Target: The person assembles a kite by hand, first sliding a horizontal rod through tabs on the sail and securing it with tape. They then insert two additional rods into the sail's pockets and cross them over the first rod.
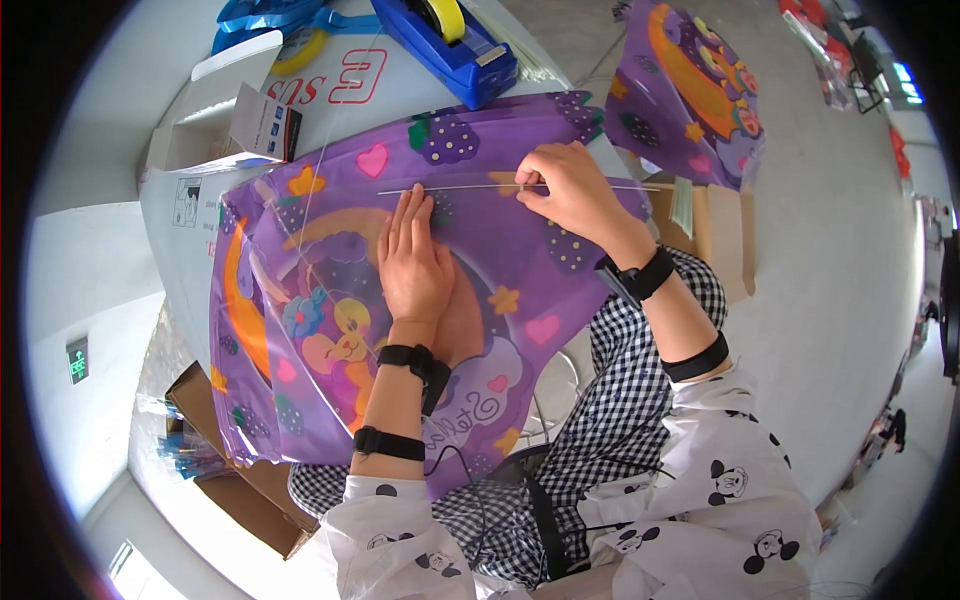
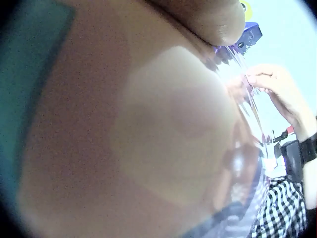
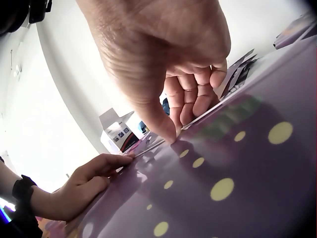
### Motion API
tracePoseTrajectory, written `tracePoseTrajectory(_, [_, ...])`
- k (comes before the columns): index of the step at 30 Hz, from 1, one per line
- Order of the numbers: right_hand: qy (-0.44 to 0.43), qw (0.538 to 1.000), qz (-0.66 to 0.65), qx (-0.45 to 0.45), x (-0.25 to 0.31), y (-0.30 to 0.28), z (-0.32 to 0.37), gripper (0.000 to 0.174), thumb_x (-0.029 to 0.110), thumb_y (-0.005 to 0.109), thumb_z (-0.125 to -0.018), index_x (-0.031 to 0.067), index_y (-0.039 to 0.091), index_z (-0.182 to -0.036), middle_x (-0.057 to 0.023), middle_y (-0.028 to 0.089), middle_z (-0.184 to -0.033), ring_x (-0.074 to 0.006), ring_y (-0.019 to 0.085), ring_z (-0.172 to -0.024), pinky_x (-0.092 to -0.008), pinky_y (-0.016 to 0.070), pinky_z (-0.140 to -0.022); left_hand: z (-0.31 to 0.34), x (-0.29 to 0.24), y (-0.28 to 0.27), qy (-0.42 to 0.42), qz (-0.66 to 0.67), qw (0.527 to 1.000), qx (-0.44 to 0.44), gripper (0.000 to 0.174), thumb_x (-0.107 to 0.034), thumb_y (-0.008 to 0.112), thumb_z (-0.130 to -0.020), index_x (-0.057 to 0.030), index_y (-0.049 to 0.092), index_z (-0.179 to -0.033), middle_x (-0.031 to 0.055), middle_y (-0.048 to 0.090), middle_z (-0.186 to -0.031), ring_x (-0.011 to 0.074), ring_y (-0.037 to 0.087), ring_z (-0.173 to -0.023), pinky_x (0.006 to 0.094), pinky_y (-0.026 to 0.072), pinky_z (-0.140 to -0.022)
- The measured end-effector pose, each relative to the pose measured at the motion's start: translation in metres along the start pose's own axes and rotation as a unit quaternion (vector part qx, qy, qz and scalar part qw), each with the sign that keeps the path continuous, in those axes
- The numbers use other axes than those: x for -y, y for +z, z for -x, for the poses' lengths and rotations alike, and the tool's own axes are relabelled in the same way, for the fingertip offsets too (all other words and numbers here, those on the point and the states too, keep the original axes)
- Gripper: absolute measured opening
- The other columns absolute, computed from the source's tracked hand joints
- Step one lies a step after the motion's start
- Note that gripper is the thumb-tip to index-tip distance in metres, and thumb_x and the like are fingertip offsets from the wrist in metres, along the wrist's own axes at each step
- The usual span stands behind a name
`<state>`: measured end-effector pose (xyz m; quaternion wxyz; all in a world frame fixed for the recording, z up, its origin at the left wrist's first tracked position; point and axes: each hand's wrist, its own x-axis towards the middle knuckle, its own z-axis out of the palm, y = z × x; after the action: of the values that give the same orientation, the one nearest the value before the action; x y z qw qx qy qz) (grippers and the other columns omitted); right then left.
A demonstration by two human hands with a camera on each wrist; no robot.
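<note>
A purple printed plastic sheet (image 1: 520, 330) with moons, stars, hearts and a cartoon rabbit spreads over the table edge and the person's lap. Across its upper part lies a thin pale rod (image 1: 450, 188). My left hand (image 1: 412, 265) rests flat on the sheet, its straight fingers reaching up to the rod. Farther along to the right, my right hand (image 1: 575, 195) pinches the rod between thumb and fingers. From the right wrist view, that pinch sits at the film's edge, the other fingers (image 3: 190, 99) bent behind it. The left wrist view is mostly filled by blurred skin.
A blue tape dispenser (image 1: 450, 55) stands behind the sheet. An opened white carton (image 1: 215, 135) and blue ribbon (image 1: 265, 18) are at the back left. Another purple sheet (image 1: 665, 95) hangs at the right, above a cardboard box (image 1: 738, 240). More cardboard (image 1: 245, 505) lies lower left.
</note>
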<state>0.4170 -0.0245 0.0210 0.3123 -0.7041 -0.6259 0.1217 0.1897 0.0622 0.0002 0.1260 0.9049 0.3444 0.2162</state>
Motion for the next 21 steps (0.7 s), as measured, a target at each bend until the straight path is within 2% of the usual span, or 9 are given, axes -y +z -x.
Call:
tracePoseTrajectory(2, [0.002, 1.0, -0.003, -0.004, 0.0, 0.0, 0.001, 0.019, 0.009, 0.075, -0.071, 0.009, 0.058, -0.08, -0.0027, 0.063, -0.078, -0.0237, 0.06, -0.084, -0.037, 0.0407, -0.081, 0.0, 0.0, 0.0, -0.001, 0.001, 1.0, 0.002, 0.046, 0.001, 0.049, -0.081, -0.0059, 0.054, -0.127, 0.0083, 0.051, -0.143, 0.0287, 0.047, -0.132, 0.0443, 0.0359, -0.11])
tracePoseTrajectory(5, [-0.014, 1.0, 0.022, -0.009, -0.001, 0.001, 0.001, 0.018, 0.008, 0.074, -0.075, 0.0097, 0.059, -0.084, -0.0009, 0.064, -0.08, -0.0206, 0.061, -0.083, -0.035, 0.0386, -0.08, -0.001, -0.002, -0.002, 0.004, -0.001, 1.0, 0.005, 0.046, 0.002, 0.049, -0.081, -0.0053, 0.054, -0.127, 0.0087, 0.051, -0.143, 0.0289, 0.046, -0.133, 0.0443, 0.0357, -0.11])
tracePoseTrajectory(12, [-0.023, 0.998, 0.049, -0.022, -0.004, 0.006, 0.003, 0.019, 0.009, 0.073, -0.075, 0.0105, 0.056, -0.083, -0.0008, 0.06, -0.081, -0.0213, 0.059, -0.083, -0.0358, 0.0383, -0.079, -0.001, -0.004, -0.002, 0.003, -0.006, 1.0, 0.021, 0.044, 0.0, 0.048, -0.084, -0.0045, 0.052, -0.128, 0.0083, 0.05, -0.143, 0.0263, 0.044, -0.136, 0.0445, 0.0333, -0.113])
tracePoseTrajectory(17, [-0.045, 0.995, 0.086, -0.023, 0.008, 0.008, 0.007, 0.015, 0.012, 0.07, -0.074, 0.0048, 0.062, -0.084, -0.01, 0.063, -0.084, -0.0263, 0.061, -0.086, -0.0381, 0.0419, -0.081, 0.002, 0.004, -0.007, 0.028, -0.011, 0.999, 0.044, 0.044, -0.003, 0.047, -0.09, -0.0028, 0.051, -0.133, 0.0105, 0.048, -0.144, 0.0283, 0.042, -0.137, 0.0455, 0.0316, -0.113])
tracePoseTrajectory(21, [-0.046, 0.993, 0.095, -0.043, 0.015, 0.02, 0.011, 0.019, 0.01, 0.072, -0.074, 0.0073, 0.057, -0.086, -0.006, 0.058, -0.087, -0.0252, 0.058, -0.088, -0.0365, 0.0406, -0.082, 0.006, 0.015, -0.015, 0.054, -0.017, 0.996, 0.072, 0.044, -0.006, 0.047, -0.092, -0.0041, 0.049, -0.136, 0.0118, 0.047, -0.145, 0.0289, 0.041, -0.138, 0.0466, 0.031, -0.114])
